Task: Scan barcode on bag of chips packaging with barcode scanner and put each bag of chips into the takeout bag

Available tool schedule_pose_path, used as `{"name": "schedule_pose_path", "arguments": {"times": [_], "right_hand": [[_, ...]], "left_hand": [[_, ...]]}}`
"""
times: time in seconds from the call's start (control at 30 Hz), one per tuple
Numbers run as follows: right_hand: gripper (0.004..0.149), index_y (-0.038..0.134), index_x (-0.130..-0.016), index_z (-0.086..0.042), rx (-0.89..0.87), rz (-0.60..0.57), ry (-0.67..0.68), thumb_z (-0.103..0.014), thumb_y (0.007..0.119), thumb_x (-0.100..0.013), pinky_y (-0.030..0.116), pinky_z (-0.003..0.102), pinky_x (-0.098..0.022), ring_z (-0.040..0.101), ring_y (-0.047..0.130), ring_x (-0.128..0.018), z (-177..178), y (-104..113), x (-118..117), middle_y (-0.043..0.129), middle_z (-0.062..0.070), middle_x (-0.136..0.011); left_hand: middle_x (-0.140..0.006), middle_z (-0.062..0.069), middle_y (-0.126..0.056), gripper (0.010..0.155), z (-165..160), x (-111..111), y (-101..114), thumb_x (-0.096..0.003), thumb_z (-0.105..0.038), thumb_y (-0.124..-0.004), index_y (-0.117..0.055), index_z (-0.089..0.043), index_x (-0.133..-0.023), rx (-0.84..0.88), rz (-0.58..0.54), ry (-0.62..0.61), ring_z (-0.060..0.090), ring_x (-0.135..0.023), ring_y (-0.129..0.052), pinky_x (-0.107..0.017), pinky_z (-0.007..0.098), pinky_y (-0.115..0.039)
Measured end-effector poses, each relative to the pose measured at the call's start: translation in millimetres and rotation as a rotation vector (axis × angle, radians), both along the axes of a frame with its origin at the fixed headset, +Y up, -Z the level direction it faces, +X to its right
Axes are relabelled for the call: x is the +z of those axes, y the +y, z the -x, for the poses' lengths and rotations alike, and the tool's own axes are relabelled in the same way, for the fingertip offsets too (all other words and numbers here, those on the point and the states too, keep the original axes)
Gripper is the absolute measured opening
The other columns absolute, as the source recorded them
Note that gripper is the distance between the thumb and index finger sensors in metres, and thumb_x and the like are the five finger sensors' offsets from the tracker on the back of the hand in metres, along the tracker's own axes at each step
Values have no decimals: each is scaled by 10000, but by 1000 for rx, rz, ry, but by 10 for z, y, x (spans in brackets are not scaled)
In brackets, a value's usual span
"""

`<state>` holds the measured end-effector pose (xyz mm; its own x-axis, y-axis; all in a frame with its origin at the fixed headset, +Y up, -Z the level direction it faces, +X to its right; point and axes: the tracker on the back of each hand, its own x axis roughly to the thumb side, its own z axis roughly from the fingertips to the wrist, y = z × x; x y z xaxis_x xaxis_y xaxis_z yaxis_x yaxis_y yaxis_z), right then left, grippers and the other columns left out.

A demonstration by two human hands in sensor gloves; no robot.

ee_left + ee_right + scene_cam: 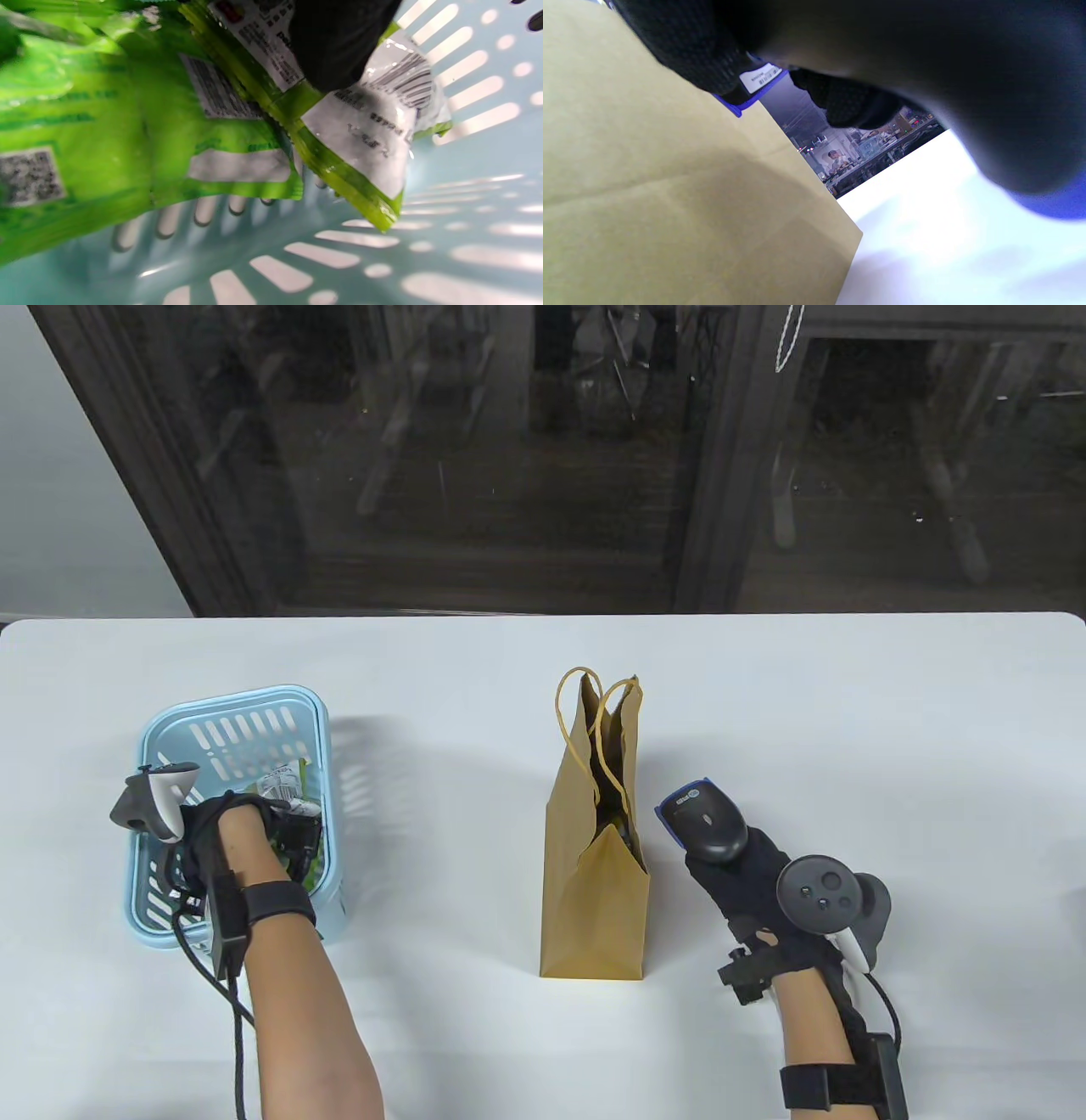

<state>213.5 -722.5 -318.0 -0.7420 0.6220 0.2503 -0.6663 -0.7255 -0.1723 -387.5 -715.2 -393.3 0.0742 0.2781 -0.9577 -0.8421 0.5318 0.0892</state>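
Observation:
My left hand reaches down into the light blue basket and pinches a green and white bag of chips, barcode side up, at its top; a gloved finger lies on it. The bag's end sticks out past the hand. A second green bag of chips lies beside it. My right hand grips the grey and blue barcode scanner just right of the upright brown takeout bag, whose open top shows something dark inside. In the right wrist view the takeout bag fills the left, under the scanner's blue edge.
The white table stretches wide to the right of and behind the takeout bag. A dark glass wall stands past the far edge. The basket's slotted wall closes round my left hand.

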Motion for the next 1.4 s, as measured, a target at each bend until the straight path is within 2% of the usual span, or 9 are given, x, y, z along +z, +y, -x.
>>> {"name": "schedule_pose_path", "arguments": {"times": [0.1,0.2,0.4,0.5,0.7,0.97,1.2,1.3,1.4], "right_hand": [[483,771,-907,-117,6,0,1,-458,825,-569,873,403,-412,248,990,-560,0,2,-1,855,128,-830],[483,770,-907,-116,-2,-2,-2,-457,825,-570,873,405,-410,249,989,-560,-6,1,-3,854,130,-830],[487,772,-907,-113,2,4,-7,-458,825,-567,873,405,-410,250,991,-559,-16,-1,0,855,132,-829],[487,773,-907,-110,-3,5,-6,-456,826,-569,873,407,-410,252,990,-559,-16,-2,-2,854,133,-830],[487,773,-907,-111,-2,4,-2,-456,827,-568,873,407,-410,253,990,-559,-16,-2,-5,854,134,-831],[489,774,-907,-109,-7,10,-8,-456,827,-567,873,409,-409,254,991,-558,-37,-10,-10,855,137,-829],[491,773,-907,-106,-29,-10,12,-455,827,-566,872,410,-408,257,990,-558,-18,35,23,854,139,-829],[490,773,-907,-108,-8,-14,18,-455,827,-565,872,411,-407,257,990,-559,1,40,29,854,138,-830],[493,773,-906,-107,1,-13,14,-457,827,-564,872,411,-407,257,991,-558,-3,39,29,854,138,-830]], "left_hand": [[-1179,121,-283,738,2,5,-25,-569,-387,-753,-304,-272,-1143,0,20,0,432,-1098,-269,-778,689,-323],[-1185,113,-284,667,8,6,-13,-566,-378,-754,-409,-227,-1117,-34,5,6,442,-1096,-338,-782,670,-403],[-1169,111,-381,546,26,-8,3,-546,-338,-785,-577,-144,-1012,-89,-18,6,460,-1084,-434,-758,654,-516],[-1142,122,-455,504,23,-13,44,-530,-305,-813,-619,-112,-954,-121,-54,0,430,-1044,-590,-727,623,-619],[-1096,196,-510,460,-25,4,173,-515,-236,-839,-661,-52,-897,-190,-170,-63,441,-948,-741,-658,618,-700],[-1055,225,-507,398,-168,111,453,-491,-182,-860,-706,-55,-836,-345,-373,-171,469,-877,-762,-612,619,-713],[-1059,219,-479,381,-336,273,829,-490,-152,-867,-701,-44,-815,-442,-571,-197,500,-939,-623,-658,679,-589],[-1072,199,-466,372,-382,376,981,-494,-144,-859,-691,-60,-815,-527,-697,-181,502,-971,-576,-669,706,-539],[-1086,172,-455,354,-453,455,1093,-506,-133,-838,-679,-79,-819,-533,-848,-193,502,-992,-561,-669,733,-517]]}}
